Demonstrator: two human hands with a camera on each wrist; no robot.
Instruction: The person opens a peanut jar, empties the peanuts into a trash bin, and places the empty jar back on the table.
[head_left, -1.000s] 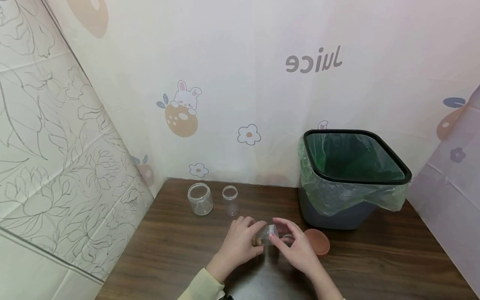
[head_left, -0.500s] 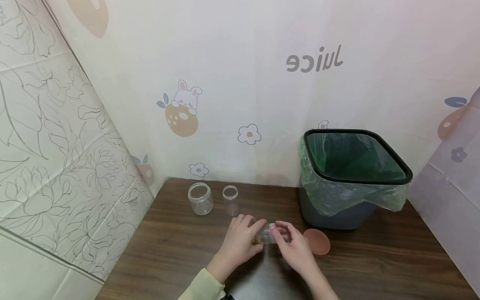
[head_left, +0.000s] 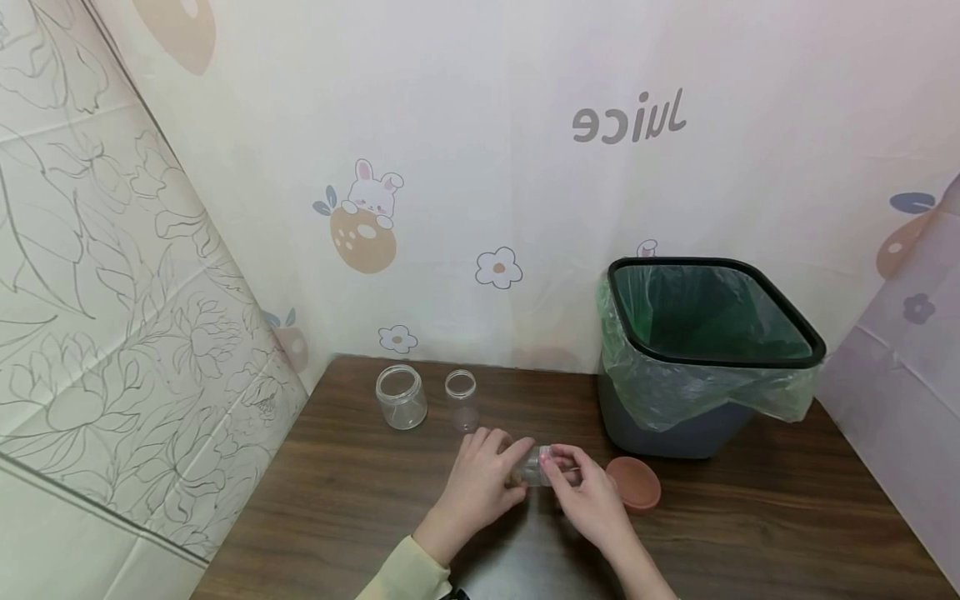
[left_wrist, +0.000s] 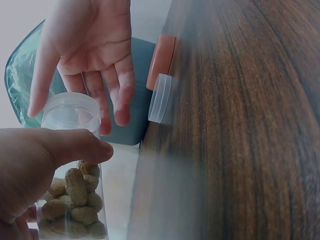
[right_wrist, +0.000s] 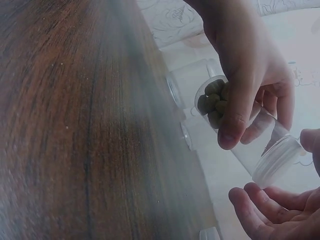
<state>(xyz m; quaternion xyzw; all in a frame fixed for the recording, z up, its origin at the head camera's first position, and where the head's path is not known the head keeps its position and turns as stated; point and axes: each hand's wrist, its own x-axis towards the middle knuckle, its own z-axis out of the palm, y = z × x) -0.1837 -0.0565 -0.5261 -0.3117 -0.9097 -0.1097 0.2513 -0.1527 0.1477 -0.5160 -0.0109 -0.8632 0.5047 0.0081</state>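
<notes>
My left hand [head_left: 480, 483] grips a clear jar [left_wrist: 102, 195] with unshelled peanuts [left_wrist: 76, 185] gathered at its base end. In the head view the jar lies nearly sideways, its frosted ring-like end [right_wrist: 277, 160] pointing right. My right hand [head_left: 588, 492] stands around that end with the palm facing it. Its thumb [right_wrist: 311, 142] is right at the edge, while the other fingers [left_wrist: 122, 110] are fairly straight and spread beside it. A translucent cap [left_wrist: 160, 98] and a terracotta-coloured lid [head_left: 634, 483] are near the right hand.
A wide glass jar [head_left: 402, 400] and a narrower one [head_left: 462, 404] stand uncovered at the back left of the wooden table [head_left: 322, 517]. A grey bin with a black rim [head_left: 720, 364] and green liner stands at the back right, against the patterned wall sheet.
The jar has swung from a slight tilt to nearly level in the head view. My right hand has shifted and its fingers have re-placed around the jar's end; my left hand keeps its grip.
</notes>
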